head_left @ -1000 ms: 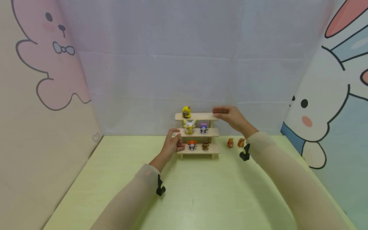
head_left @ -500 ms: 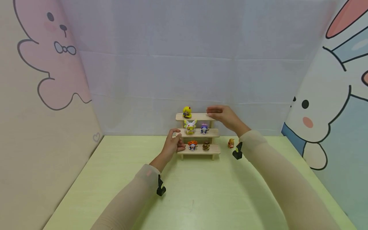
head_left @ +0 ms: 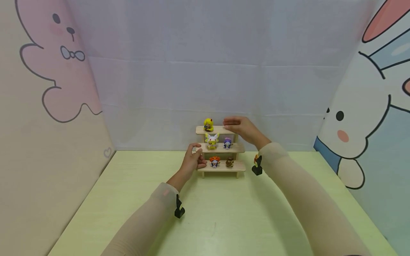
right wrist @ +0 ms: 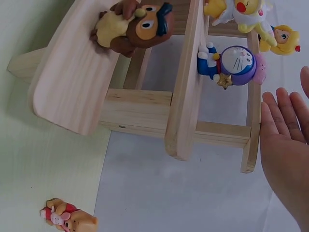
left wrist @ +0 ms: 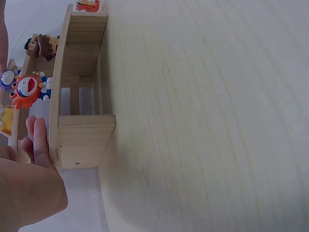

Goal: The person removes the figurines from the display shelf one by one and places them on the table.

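A three-tier wooden display shelf stands against the back wall, bearing small figurines. My left hand holds its left end, with fingers on the bottom tier beside an orange-hooded figurine. My right hand is at the right part of the top tier, fingers straight and together, palm bare in the right wrist view. Left of it on that tier sits a yellow-haired figurine. The middle tier carries a white-eared yellow figurine and a purple-hooded one. A brown owl figurine is on the bottom tier's right.
On the table, right of the shelf, a bear figurine in red is partly hidden behind my right wrist's black mount in the head view. An orange striped figurine shows at the left wrist view's top edge.
My right hand has moved left along the top tier, from its right end inward. Its forearm now covers the striped figurine and much of the bear in the head view. My left hand stays put.
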The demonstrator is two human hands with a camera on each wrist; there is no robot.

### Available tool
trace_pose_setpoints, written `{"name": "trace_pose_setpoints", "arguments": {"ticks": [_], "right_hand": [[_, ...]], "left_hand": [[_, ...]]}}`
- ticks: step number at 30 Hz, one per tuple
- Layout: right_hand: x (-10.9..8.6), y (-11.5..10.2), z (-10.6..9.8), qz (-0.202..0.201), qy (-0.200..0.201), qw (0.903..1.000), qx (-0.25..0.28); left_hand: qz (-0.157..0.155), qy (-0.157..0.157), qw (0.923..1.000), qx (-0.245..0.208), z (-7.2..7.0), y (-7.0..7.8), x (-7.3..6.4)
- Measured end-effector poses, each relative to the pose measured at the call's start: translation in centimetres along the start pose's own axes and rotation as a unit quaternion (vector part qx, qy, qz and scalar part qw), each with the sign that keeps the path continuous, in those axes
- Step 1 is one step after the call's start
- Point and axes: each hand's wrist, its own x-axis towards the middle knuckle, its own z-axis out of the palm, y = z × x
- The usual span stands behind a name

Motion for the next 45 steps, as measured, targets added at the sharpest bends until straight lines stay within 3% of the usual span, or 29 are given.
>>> {"name": "trace_pose_setpoints", "arguments": {"ticks": [24, 45], "right_hand": [[2.5, -2.0, 2.8, 0.016, -0.049, 0.9983, -0.028], [4.5, -3.3, 4.5, 0.041, -0.069, 0.9926, -0.091]], "left_hand": [[0.002, -0.002, 1.0000, -0.002, -0.1, 0.4, -0.3], [0.001, -0.004, 1.0000, -0.002, -0.3, 0.3, 0.0]]}}
